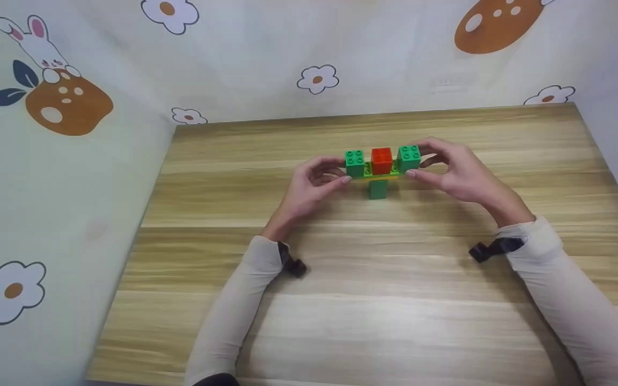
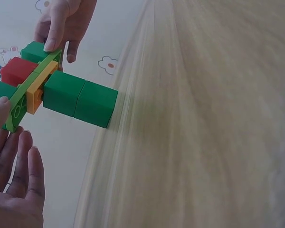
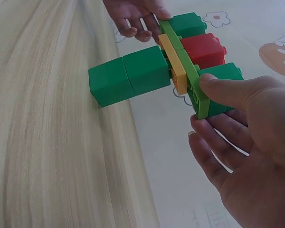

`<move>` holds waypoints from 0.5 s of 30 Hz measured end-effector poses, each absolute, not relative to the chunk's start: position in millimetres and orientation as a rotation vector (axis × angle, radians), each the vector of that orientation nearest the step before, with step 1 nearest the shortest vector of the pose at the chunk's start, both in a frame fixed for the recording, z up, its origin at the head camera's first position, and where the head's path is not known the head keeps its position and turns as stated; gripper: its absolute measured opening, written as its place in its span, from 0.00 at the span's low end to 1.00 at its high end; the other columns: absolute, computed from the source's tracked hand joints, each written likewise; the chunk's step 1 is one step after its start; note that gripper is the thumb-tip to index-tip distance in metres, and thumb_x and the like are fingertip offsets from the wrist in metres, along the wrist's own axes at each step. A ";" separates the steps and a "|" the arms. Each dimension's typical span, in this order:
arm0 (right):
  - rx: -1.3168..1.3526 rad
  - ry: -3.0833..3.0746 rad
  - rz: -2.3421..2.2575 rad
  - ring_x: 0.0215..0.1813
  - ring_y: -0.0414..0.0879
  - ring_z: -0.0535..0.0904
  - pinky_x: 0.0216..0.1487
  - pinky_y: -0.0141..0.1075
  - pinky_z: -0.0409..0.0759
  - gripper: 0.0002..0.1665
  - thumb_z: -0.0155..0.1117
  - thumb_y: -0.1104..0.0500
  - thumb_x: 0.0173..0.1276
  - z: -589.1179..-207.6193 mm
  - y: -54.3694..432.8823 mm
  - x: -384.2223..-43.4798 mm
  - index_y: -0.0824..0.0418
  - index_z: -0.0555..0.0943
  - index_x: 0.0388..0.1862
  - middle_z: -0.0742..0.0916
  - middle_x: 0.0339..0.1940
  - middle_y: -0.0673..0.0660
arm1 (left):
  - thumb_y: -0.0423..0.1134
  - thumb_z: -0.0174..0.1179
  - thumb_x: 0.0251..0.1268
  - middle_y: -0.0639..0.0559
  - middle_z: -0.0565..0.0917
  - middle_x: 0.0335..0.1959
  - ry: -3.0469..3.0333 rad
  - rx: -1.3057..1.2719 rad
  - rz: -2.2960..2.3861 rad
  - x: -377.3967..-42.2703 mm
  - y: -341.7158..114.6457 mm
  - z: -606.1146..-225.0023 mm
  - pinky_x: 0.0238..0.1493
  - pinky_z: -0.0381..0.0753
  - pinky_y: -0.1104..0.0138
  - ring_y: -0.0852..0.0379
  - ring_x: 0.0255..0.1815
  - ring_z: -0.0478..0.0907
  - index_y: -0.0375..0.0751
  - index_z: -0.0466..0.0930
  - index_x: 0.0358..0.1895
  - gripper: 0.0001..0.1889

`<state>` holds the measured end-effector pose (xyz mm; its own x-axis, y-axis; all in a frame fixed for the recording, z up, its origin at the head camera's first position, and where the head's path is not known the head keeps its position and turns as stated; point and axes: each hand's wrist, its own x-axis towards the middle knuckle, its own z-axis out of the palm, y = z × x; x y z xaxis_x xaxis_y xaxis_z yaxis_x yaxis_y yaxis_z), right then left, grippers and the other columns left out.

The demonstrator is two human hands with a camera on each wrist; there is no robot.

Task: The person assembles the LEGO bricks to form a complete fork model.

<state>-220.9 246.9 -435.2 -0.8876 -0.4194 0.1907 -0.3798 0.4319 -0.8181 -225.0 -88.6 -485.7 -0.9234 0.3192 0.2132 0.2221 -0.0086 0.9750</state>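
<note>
A T-shaped toy brick structure stands upright on the wooden table. Two stacked green bricks [image 2: 80, 99] form its column, under a yellow-orange plate [image 3: 173, 61] and light green plates [image 3: 188, 61]. On top sit a left green brick [image 1: 354, 165], a red brick [image 1: 381, 162] in the middle and a right green brick [image 1: 409, 160], with gaps between them. My left hand [image 1: 309, 185] grips the left end of the crossbar, thumb on the near side. At the right end, my right hand [image 1: 462, 171] pinches the crossbar between thumb and fingers, its other fingers spread below.
The wood-grain table [image 1: 330, 321] extends toward me and to both sides of the structure. Behind it rises a pale wall covering [image 1: 255, 59] printed with flowers and fruit. Black wrist straps [image 1: 502, 246] are worn over both light sleeves.
</note>
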 end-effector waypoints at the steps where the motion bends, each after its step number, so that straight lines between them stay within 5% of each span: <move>1: -0.728 2.624 -1.479 0.52 0.43 0.88 0.59 0.23 0.84 0.27 0.79 0.60 0.70 -435.3 246.8 -221.0 0.60 0.83 0.66 0.91 0.59 0.58 | 0.32 0.76 0.66 0.41 0.90 0.56 2.162 0.591 2.099 -225.0 -88.8 -485.8 0.63 0.89 0.51 0.52 0.51 0.88 0.33 0.85 0.61 0.22; 15: -0.776 2.626 -1.488 0.52 0.45 0.88 0.59 0.24 0.85 0.26 0.77 0.60 0.73 -435.7 245.1 -220.5 0.61 0.83 0.68 0.91 0.59 0.58 | 0.31 0.77 0.65 0.42 0.91 0.54 2.166 0.623 2.091 -226.1 -90.2 -487.8 0.62 0.89 0.50 0.52 0.51 0.88 0.34 0.86 0.59 0.20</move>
